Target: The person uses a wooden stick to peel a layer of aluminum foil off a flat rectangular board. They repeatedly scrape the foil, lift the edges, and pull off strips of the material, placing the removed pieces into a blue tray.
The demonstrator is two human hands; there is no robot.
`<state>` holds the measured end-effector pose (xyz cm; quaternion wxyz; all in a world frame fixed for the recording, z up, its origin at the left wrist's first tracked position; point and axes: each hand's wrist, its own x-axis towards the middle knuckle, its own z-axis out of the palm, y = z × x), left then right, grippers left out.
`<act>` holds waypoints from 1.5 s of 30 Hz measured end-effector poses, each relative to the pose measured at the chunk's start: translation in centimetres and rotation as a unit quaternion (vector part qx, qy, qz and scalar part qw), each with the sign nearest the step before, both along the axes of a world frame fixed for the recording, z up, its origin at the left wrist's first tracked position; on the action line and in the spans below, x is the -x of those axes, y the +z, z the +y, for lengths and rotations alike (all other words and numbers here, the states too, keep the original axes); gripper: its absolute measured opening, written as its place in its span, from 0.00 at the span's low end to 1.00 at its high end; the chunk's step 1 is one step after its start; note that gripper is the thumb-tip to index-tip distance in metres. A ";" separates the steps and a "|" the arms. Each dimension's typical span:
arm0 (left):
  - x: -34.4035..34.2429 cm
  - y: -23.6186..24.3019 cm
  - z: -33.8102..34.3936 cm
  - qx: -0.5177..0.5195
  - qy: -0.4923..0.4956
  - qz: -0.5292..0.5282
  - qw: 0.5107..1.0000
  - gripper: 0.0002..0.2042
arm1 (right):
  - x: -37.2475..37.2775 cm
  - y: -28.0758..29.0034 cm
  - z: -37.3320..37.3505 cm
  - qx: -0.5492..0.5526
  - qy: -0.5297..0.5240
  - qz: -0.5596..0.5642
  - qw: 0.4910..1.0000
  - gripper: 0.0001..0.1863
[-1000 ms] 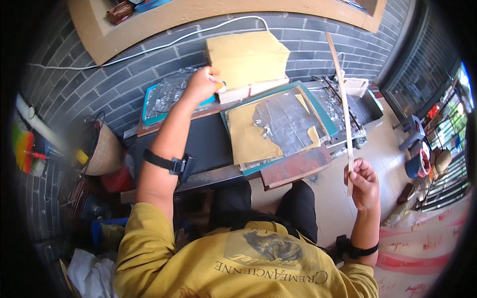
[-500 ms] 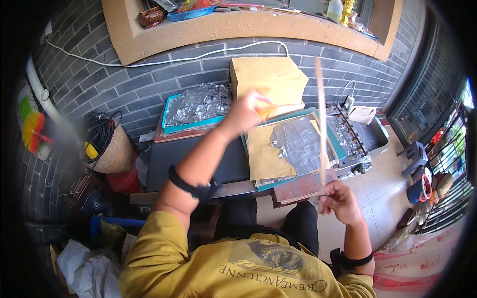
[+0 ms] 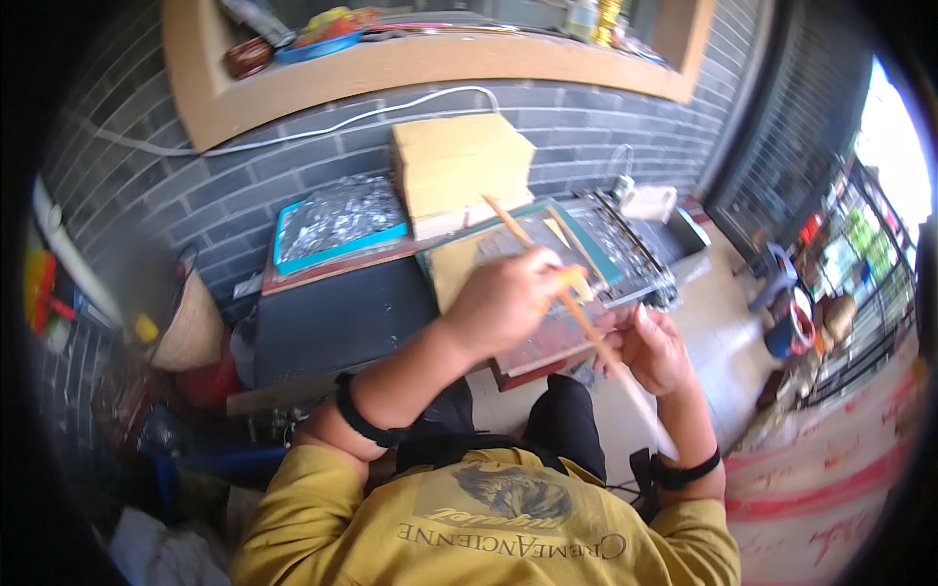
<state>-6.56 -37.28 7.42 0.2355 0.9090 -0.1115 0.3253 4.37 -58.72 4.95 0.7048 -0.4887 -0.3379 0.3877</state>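
Note:
My left hand [image 3: 528, 293] is closed on a small orange item [image 3: 572, 276] across a long, narrow wooden strip [image 3: 508, 220], which slants from the worktop toward my lower right. My right hand [image 3: 650, 352] is beside the strip's lower part with fingers partly curled and thumb raised; blur hides whether it grips. Under the hands lie yellow paper [image 3: 449, 281] and crinkled grey foil on a teal mat [image 3: 598, 254], over a reddish board [image 3: 523, 361]. The foil is partly hidden by my left hand.
A blue tray of foil [image 3: 337, 220] and thick yellow paper stack [image 3: 459, 166] stand at the wall. A dark board [image 3: 332, 322] lies left, a metal tray [image 3: 669, 239] right. A basket [image 3: 191, 322], blue bucket [image 3: 782, 332], railing and window ledge [image 3: 440, 63] surround the bench.
My left hand has moved right and down from near the paper stack to the strip. The strip has swung from upright to a diagonal, and my right hand has shifted left and slightly up.

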 end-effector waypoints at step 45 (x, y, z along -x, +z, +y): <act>6.8 -17.2 11.3 0.046 0.381 -0.005 0.923 0.31 | -4.7 -7.0 -1.8 0.312 -0.240 -0.188 0.900 0.09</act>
